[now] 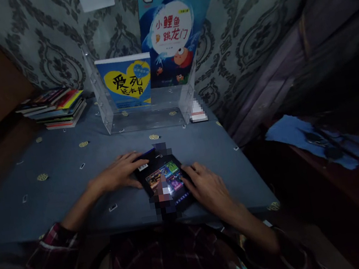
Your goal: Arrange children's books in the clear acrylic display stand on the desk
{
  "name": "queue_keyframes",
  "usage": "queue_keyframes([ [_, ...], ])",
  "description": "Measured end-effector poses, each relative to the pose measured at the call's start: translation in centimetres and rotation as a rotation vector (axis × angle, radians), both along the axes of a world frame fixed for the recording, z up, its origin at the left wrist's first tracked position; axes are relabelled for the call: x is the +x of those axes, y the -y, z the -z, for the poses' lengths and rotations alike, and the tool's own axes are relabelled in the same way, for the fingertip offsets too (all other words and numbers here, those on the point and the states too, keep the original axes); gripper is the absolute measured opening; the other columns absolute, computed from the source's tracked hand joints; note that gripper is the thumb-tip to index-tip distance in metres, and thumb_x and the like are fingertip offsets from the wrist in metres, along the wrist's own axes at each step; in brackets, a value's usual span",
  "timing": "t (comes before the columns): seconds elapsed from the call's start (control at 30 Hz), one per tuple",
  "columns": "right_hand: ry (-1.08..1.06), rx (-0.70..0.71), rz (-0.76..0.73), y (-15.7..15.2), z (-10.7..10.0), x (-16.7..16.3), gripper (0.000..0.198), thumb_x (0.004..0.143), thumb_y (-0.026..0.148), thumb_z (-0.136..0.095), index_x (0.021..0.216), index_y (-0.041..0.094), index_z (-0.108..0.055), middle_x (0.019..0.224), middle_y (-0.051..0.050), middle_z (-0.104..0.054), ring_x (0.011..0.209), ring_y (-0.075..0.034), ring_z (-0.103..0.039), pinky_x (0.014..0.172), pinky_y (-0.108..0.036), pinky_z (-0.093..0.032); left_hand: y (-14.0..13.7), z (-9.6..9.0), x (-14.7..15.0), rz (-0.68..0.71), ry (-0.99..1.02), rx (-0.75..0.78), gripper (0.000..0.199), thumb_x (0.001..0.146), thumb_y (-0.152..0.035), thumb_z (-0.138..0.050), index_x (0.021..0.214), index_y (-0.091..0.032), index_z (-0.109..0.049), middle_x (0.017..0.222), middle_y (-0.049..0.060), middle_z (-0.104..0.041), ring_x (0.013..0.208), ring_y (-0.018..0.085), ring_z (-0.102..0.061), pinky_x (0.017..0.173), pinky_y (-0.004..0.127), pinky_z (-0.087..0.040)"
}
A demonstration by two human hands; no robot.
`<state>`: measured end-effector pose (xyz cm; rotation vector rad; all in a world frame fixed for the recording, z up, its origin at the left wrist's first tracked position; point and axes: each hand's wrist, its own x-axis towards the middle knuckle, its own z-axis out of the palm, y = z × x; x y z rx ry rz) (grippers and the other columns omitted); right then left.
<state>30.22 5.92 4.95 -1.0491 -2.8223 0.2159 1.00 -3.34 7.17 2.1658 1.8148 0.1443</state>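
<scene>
A dark, glossy, flat rectangle like a tablet (152,175) lies tilted on the cloth in front of me, with small colourful pictures on its face and a bright reflection. Whether it is a screen or a printed cover I cannot make out. My left hand (119,172) holds its left edge, the index finger over the upper left corner and the thumb lower down. On the opposite side, my right hand (209,188) has bent fingers on the right edge. Pixelated patches hide its top right and near end.
Behind it stands a clear acrylic book stand (150,118) with a yellow-and-blue book (127,83) and a taller blue picture book (172,31). A book stack (56,109) sits at the left. Patterned cloth (55,190) covers the table; blue cloth (302,137) lies to the right.
</scene>
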Motion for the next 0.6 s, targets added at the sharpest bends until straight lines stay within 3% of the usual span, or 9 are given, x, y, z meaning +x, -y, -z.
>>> queue_keyframes([
  [0.2, -0.073, -0.115, -0.098, -0.4, -0.2, -1.1, 0.033, 0.101, 0.028, -0.049, 0.128, 0.021, -0.066, 0.112, -0.012, -0.067, 0.086, -0.024, -0.071, 0.077, -0.04, -0.06, -1.4, -0.6, -0.4, -0.096, -0.189, 0.094, 0.033, 0.1, -0.026, -0.052, 0.131, -0.026, -0.063, 0.146, 0.011, -0.06, 0.134, 0.03, -0.055, 0.11, 0.053, -0.044],
  [0.27, -0.058, -0.142, -0.101, -0.8, -0.7, -1.6, 0.032, 0.101, 0.03, -0.05, 0.127, 0.019, -0.067, 0.111, -0.012, -0.068, 0.086, -0.025, -0.071, 0.077, -0.042, -0.06, -1.8, -0.4, 0.0, -0.119, -0.22, 0.112, 0.029, 0.101, -0.021, -0.045, 0.121, -0.022, -0.066, 0.138, 0.012, -0.064, 0.127, 0.028, -0.061, 0.108, 0.05, -0.046],
  [0.33, -0.031, -0.117, -0.072, -1.5, -1.5, -2.5, 0.032, 0.102, 0.031, -0.049, 0.123, 0.019, -0.068, 0.11, -0.012, -0.068, 0.088, -0.026, -0.07, 0.076, -0.043, -0.061, -2.2, 0.1, 0.4, -0.123, -0.192, 0.147, 0.026, 0.102, -0.023, -0.043, 0.116, -0.02, -0.065, 0.14, 0.013, -0.063, 0.131, 0.028, -0.058, 0.11, 0.049, -0.045],
  [0.4, -0.046, -0.05, -0.085, -2.1, -2.1, -4.0, 0.031, 0.102, 0.029, -0.047, 0.121, 0.019, -0.07, 0.114, -0.014, -0.069, 0.101, -0.03, -0.069, 0.083, -0.046, -0.061, -2.7, 1.0, 0.7, -0.131, -0.131, 0.189, 0.025, 0.103, -0.029, -0.044, 0.116, -0.018, -0.062, 0.147, 0.015, -0.058, 0.141, 0.029, -0.051, 0.116, 0.049, -0.042],
  [0.47, -0.093, 0.003, -0.192, -2.5, -2.2, -6.0, 0.034, 0.103, 0.025, -0.045, 0.126, 0.017, -0.069, 0.129, -0.016, -0.067, 0.12, -0.031, -0.064, 0.1, -0.05, -0.057, -3.3, 2.0, 0.9, -0.153, -0.073, 0.226, 0.026, 0.103, -0.03, -0.044, 0.119, -0.017, -0.059, 0.152, 0.016, -0.054, 0.147, 0.028, -0.044, 0.119, 0.049, -0.039],
  [0.6, -0.106, -0.029, -0.38, -3.0, -0.7, -9.7, 0.045, 0.104, 0.021, -0.041, 0.143, 0.004, -0.055, 0.155, -0.022, -0.051, 0.146, -0.03, -0.046, 0.122, -0.049, -0.04, -4.0, 3.8, 1.3, -0.211, -0.027, 0.303, 0.029, 0.101, -0.026, -0.045, 0.127, -0.018, -0.055, 0.153, 0.016, -0.053, 0.148, 0.028, -0.044, 0.12, 0.05, -0.039],
])
